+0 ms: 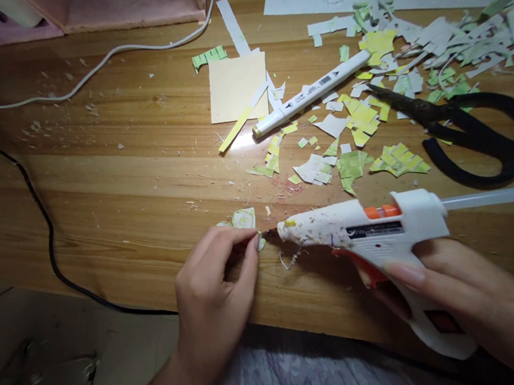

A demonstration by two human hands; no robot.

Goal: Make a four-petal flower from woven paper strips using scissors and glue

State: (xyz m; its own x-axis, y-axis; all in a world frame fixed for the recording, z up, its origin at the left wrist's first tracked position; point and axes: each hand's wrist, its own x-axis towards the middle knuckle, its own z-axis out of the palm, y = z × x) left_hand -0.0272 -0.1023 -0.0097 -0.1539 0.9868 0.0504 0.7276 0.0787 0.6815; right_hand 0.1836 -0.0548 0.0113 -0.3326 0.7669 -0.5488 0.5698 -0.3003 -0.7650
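Left hand (213, 295): thumb and forefinger pinched on a small pale-green paper cutout (244, 219), near the tabletop's (121, 170) near edge, about mid-width. Right hand (460, 293): closed around the grip of a white hot glue gun (380, 228), nozzle touching the cutout. Black scissors (475, 126) lie toward the right edge; a white marker (311, 93) and green-yellow paper scraps (369, 119) lie beyond the gun.

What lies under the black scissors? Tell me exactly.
Green and yellow paper scraps lie under the blades of the black scissors. The handles rest mostly on the wooden table. How far the scraps run beneath the blades is covered.
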